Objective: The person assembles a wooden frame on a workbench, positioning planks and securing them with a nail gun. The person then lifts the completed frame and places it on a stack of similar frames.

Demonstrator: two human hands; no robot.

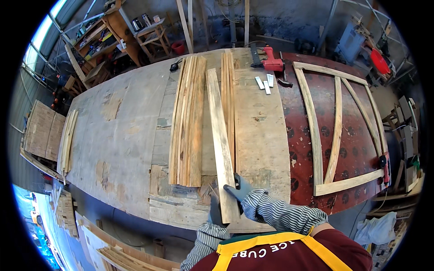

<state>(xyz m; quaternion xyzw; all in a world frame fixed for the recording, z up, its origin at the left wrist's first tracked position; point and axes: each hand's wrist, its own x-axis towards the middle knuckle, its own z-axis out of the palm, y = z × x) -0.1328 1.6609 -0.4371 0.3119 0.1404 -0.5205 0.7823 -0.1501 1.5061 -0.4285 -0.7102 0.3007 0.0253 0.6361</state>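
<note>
A long pale wooden board runs away from me over the worktable, its near end by my chest. My left hand, in a grey glove, is closed on its left edge near that end. On the right edge, slightly farther along, my right hand grips it with the thumb on top. A thick stack of wooden slats lies left of the board. Close on its right is a narrower row of slats, partly covered by the board.
At the far side lie a red nail gun, a hammer and white staple strips. A wooden frame rests on the red panel to the right, with another red tool at its corner. More slats lie at the left edge.
</note>
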